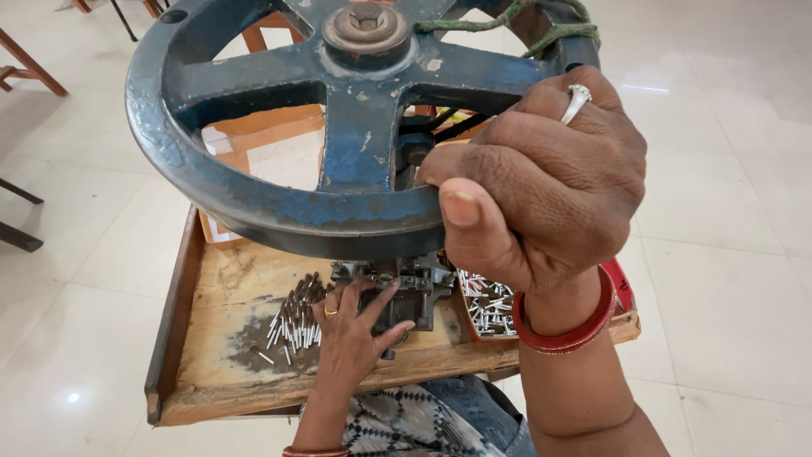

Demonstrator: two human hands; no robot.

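here the right hand [541, 182] grips the handwheel [279, 182] rim, left hand [351, 326] fingertips pinching at the press die [406, 283].

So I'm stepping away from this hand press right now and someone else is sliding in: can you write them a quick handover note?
Right hand: gripping the rim of the blue handwheel.
Left hand: fingers at the press die, on the wooden tray.
Loose metal pins lie left of the die; more sit in the red box on the right.
Done or left: both piles hold pins; which pile is pressed cannot be told.
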